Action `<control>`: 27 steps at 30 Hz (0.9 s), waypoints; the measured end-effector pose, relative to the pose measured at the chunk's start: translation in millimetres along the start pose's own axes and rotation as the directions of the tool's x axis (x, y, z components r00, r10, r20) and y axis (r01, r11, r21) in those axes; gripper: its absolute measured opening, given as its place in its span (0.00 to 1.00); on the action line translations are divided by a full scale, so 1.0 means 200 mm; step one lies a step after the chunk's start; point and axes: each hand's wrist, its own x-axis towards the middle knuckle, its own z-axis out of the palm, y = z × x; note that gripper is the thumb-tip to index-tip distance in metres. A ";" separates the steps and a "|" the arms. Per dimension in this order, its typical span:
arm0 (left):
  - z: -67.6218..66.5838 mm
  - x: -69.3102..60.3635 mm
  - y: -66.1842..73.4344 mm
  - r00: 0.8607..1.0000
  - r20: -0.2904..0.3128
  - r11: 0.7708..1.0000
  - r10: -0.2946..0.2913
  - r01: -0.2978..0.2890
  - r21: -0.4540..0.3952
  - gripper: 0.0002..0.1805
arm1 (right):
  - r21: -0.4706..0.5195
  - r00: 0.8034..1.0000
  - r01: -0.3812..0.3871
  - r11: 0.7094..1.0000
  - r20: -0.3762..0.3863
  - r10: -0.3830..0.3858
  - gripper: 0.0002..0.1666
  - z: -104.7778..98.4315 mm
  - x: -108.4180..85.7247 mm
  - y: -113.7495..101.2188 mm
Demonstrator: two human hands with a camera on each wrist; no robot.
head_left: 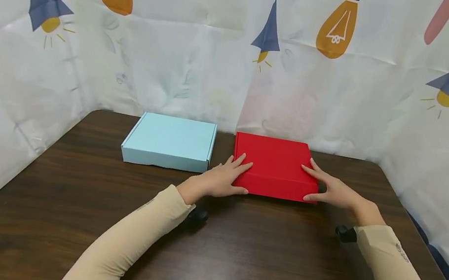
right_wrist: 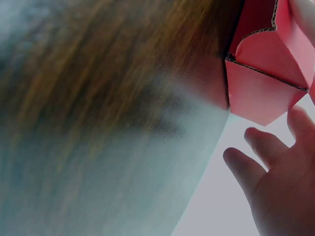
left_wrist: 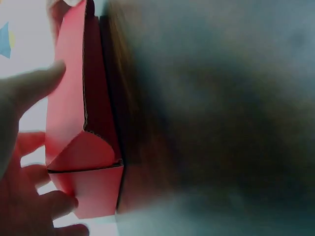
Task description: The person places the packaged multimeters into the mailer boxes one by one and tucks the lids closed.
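Note:
A red cardboard box (head_left: pixel 276 162) lies flat at the back of the table, right of centre, its lid down. In the left wrist view, a raw corrugated edge runs along the red box (left_wrist: pixel 69 103). My left hand (head_left: pixel 224 177) is at its left end, thumb by the front and spread fingers over the left edge and lid. At the opposite end is my right hand (head_left: pixel 334 192), thumb at the front corner and fingers reaching to the right edge. The right wrist view has those fingers (right_wrist: pixel 266 147) apart, one tip at the box's edge.
A light blue cardboard box (head_left: pixel 170 138), lid down, lies left of the red one with a narrow gap between them. Both are on a dark wood-grain table (head_left: pixel 257 261). A white curtain (head_left: pixel 152 62) printed with lamps and bulbs hangs behind and along both sides.

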 end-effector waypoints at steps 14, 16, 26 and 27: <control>-0.09 0.22 -0.01 0.990 0.132 0.994 0.057 -0.070 0.089 0.47 | -0.049 0.999 -0.038 0.998 0.002 0.038 0.66 0.00 0.13 -0.03; -0.09 0.24 -0.01 0.988 0.140 0.993 0.062 -0.075 0.086 0.49 | -0.050 0.999 -0.037 0.998 0.010 0.038 0.68 0.01 0.14 -0.04; -0.07 0.26 -0.03 0.990 0.127 0.991 0.061 -0.075 0.113 0.55 | -0.067 1.000 0.007 0.998 0.014 -0.006 0.68 0.03 0.16 -0.04; -0.07 0.26 -0.03 0.991 0.122 0.990 0.062 -0.077 0.120 0.55 | -0.074 1.000 0.009 0.997 0.010 -0.008 0.68 0.03 0.16 -0.04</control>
